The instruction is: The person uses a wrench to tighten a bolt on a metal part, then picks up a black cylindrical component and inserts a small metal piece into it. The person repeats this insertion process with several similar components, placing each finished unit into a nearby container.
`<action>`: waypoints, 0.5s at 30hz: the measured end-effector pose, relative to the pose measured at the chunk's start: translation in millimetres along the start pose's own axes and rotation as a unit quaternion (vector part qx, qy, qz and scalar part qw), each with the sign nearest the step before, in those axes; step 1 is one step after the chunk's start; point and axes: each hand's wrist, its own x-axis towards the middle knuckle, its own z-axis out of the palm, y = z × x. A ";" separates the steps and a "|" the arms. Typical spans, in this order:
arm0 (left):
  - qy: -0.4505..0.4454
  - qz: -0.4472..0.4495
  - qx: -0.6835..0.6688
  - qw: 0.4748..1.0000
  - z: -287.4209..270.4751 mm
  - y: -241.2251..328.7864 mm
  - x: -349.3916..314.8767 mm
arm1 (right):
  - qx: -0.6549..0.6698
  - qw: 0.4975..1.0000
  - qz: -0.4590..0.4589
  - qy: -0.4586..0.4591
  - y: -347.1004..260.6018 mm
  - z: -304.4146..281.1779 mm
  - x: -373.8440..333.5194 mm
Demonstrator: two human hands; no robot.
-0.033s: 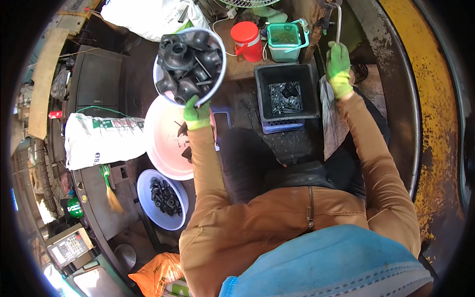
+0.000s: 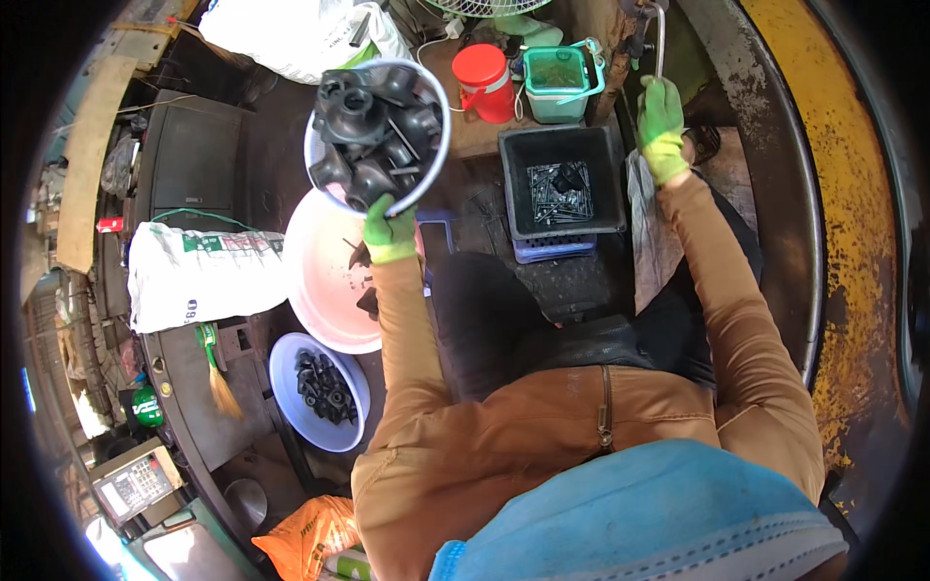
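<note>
My left hand (image 2: 389,232), in a green and yellow glove, is closed on the near rim of a white round basin (image 2: 448,126). Black moulded cup-shaped parts (image 2: 356,118) and some thin metal pins fill this basin. Below it, a wide pink basin (image 2: 320,290) holds a few dark pieces. At the right, my gloved right hand (image 2: 663,131) is closed around the lower end of a bent metal lever (image 2: 662,44). Between my hands stands a black square bin (image 2: 515,184) with metal pins (image 2: 560,194) inside.
A pale blue basin (image 2: 351,431) of small black parts sits at the left. Behind are a red jug (image 2: 481,82), a green-lidded bucket (image 2: 557,82) and a fan (image 2: 489,6). White sacks (image 2: 208,276) lie left; a rusty yellow machine frame (image 2: 843,242) borders the right.
My left hand and the white basin have shifted slightly to the right. My right hand on the lever is nearly still, a touch higher.
</note>
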 end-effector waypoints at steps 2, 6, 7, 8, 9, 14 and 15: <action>-0.021 0.000 0.005 1.000 -3.3 -5.2 -36.9 | -0.039 0.999 0.007 0.033 11.4 8.5 16.0; -0.061 -0.045 0.015 0.997 -11.4 -23.3 -91.7 | -0.118 0.985 -0.103 0.066 34.3 6.6 32.5; -0.055 -0.049 0.037 0.997 -10.2 -31.8 -98.2 | -0.146 0.975 -0.148 0.074 39.5 5.7 39.0; -0.093 -0.077 0.010 0.993 -11.4 -38.1 -108.3 | -0.076 0.994 -0.042 0.070 44.1 4.8 42.5; -0.105 -0.099 -0.006 0.989 -10.8 -45.8 -115.8 | -0.077 0.995 -0.026 0.054 48.2 4.2 47.1; -0.121 -0.137 0.044 0.982 -0.1 -81.9 -145.4 | -0.049 0.998 0.005 -0.034 59.7 9.7 59.4; -0.113 -0.158 0.035 0.980 2.4 -88.4 -149.6 | -0.019 0.995 0.082 -0.061 60.3 12.4 59.1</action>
